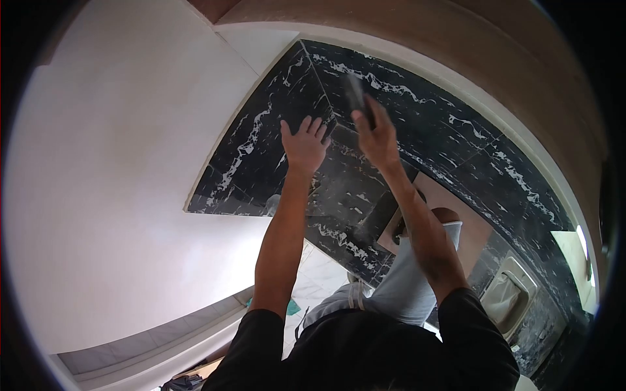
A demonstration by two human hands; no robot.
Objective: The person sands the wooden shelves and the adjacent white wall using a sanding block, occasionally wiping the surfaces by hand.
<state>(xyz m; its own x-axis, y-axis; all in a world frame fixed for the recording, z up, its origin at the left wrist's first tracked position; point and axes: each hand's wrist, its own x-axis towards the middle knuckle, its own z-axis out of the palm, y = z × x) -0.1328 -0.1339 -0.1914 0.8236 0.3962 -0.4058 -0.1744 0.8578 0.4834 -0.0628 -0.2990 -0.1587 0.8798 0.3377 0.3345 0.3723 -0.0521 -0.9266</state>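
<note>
My left hand [305, 144] is spread, fingers pointing up, in front of the black tiles with white veins [244, 140] near the corner; it holds nothing. In my right hand [378, 138], fingers wrapped round it, is a narrow tool with a dark handle and grey blade [355, 90]. The tool points up in front of the right-hand tiled wall [404, 91]. Motion blurs it, so I cannot tell its exact kind. Below both hands lies a dusty black counter [349, 186].
My bent knee [447, 215] rests over a brown board [476, 234] on the counter. Farther right is a sink [525, 270] with something pale and filmy in it. A plain white wall [117, 163] fills the left side. Pale marble floor [319, 270] shows below the counter.
</note>
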